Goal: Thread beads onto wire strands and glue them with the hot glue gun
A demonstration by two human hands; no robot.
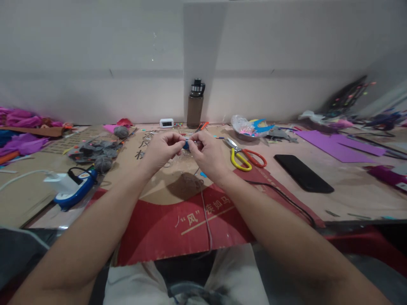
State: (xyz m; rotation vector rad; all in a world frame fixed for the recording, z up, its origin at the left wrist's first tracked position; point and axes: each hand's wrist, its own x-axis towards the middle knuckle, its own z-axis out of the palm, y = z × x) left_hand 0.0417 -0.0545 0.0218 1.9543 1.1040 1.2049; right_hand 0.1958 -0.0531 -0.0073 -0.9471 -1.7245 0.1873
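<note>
Both my hands are raised over the middle of a cardboard sheet (143, 228), fingertips close together. My left hand (164, 148) pinches a small blue piece (186, 145) between thumb and forefinger. From the other side, the fingers of my right hand (207, 153) close on the same piece. Its exact shape is mostly hidden by the fingertips. A thin grey yarn (206, 216) runs from beneath my right hand down across the red part of the cardboard to its front edge. A small light-blue scrap (202, 174) lies under my right hand.
Scissors (243, 157) with yellow and red handles lie right of my hands, near a black phone (302, 173). A bottle (195, 106) and a small white clock (166, 123) stand by the wall. A blue power strip (74, 190), grey yarn balls (103, 163) and purple sheets (333, 146) lie around.
</note>
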